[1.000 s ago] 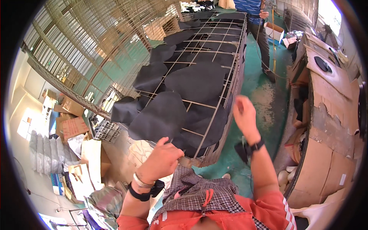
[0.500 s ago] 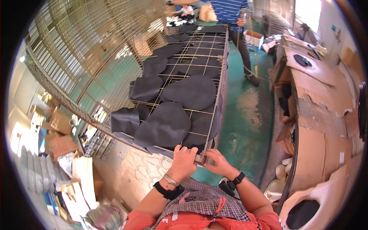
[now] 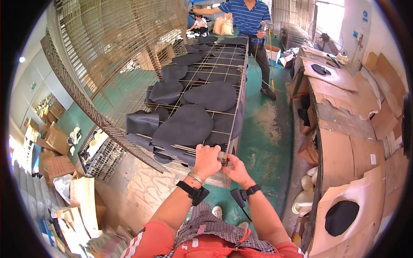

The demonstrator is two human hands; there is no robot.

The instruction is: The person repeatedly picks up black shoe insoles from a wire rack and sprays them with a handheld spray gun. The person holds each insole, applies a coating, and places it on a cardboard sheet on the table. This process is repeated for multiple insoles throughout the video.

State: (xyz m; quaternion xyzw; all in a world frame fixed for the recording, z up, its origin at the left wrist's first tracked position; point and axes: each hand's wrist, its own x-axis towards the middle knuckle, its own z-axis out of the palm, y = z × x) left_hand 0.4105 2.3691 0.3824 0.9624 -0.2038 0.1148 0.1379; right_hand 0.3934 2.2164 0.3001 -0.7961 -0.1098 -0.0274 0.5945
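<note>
A wire mesh rack shelf (image 3: 234, 139) stretches away from me, with several dark rounded sheets (image 3: 184, 125) laid across its bars. Its near right corner has a small light block (image 3: 222, 156). My left hand (image 3: 207, 161) is closed round the rack's near edge beside that block, knuckles up. On the other side of the corner, my right hand (image 3: 237, 170) grips the frame with bent fingers; its fingertips are partly hidden. More wire shelves (image 3: 116, 38) stand raised and tilted over the left side.
At the far end stands a person in a striped shirt (image 3: 251, 19); another person (image 3: 198, 26) sits farther back. A cardboard-covered bench (image 3: 344, 150) runs along the right, bearing dark pieces (image 3: 341, 218). Boxes (image 3: 56, 137) and a crate (image 3: 103, 165) lie at left.
My view has shifted, showing more floor at my feet. Both hands remain on the rack's corner. The standing person's arm now shows stretched out to the left, toward the raised shelves.
</note>
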